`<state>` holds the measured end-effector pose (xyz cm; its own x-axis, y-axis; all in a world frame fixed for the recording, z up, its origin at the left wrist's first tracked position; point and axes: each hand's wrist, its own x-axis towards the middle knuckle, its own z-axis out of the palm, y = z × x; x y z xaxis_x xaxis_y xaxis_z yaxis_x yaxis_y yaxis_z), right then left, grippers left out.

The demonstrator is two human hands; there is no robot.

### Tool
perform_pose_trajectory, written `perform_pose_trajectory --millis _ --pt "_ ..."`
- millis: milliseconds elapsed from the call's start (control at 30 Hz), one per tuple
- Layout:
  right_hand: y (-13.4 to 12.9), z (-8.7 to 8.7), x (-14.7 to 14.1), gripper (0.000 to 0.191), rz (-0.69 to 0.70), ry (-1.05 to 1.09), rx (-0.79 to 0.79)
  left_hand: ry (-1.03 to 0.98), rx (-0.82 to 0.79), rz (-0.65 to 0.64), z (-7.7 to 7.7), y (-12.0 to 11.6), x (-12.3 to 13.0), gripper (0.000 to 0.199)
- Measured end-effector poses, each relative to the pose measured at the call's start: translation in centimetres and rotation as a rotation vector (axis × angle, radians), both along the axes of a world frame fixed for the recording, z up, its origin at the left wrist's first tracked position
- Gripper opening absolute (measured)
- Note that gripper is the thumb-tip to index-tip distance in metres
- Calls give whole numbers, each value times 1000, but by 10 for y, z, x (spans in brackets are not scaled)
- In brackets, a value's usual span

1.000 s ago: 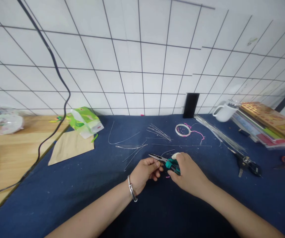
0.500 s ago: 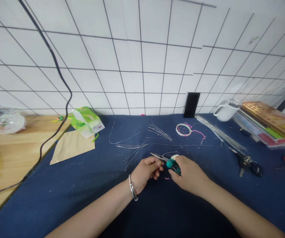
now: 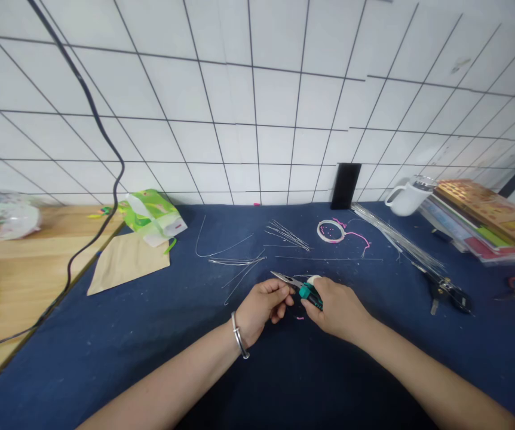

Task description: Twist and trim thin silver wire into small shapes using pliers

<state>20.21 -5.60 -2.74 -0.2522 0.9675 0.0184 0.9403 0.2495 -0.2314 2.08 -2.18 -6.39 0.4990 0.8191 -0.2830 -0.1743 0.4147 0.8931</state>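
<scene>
White wall tiles [image 3: 275,98] with dark grout lines rise behind a dark blue cloth [image 3: 141,352], and pale wood [image 3: 60,263] shows along its left side. Near the middle of the cloth, the right hand [image 3: 336,301] is wrapped around the handles of teal-and-black long-nose pliers [image 3: 306,291]. The left hand [image 3: 269,303] has its fingers curled, thumb and index finger pinched together right at the pliers' metal nose; whatever sits between those fingertips is too small to make out. The pliers lie between the two hands, nose pointing leftward and away from the person, tips showing just beyond the left fingers. Whether the jaws are parted cannot be told. Both forearms slant in from the lower corners and converge, the left with a silver bangle [image 3: 239,335] at the wrist; the back of the right hand faces up. A pink scrap [image 3: 300,318] rests on the cloth just on the near side of the pliers. Farther off lie a fan of loose wires [image 3: 288,236], some bent wires [image 3: 235,261] and a white ring [image 3: 319,233], with pink thread [image 3: 356,233] trailing to its right.
</scene>
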Motion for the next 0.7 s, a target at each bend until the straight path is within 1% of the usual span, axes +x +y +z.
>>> perform_pose_trajectory --millis 133,233,333,400,500,600,667,700 --pt "2 3 4 24 -12 141 -71 3 9 -8 1 1 -1 20" --pt "4 10 9 21 -28 272 -145 7 5 -20 1 1 -1 19" --pt "5 16 16 21 -65 379 -191 2 -18 -18 1 1 -1 18" --pt "6 20 22 22 -74 477 -266 4 -27 -16 1 1 -1 17" --pt "6 25 32 25 -74 684 -431 28 -39 -19 2 1 -1 17" --pt "4 31 46 31 -145 893 -546 63 -46 -24 3 1 0 17" --pt "-1 34 60 35 -202 957 -545 88 -41 -34 4 1 0 18" --pt "-5 35 69 36 -225 938 -510 102 -36 -40 4 1 0 18"
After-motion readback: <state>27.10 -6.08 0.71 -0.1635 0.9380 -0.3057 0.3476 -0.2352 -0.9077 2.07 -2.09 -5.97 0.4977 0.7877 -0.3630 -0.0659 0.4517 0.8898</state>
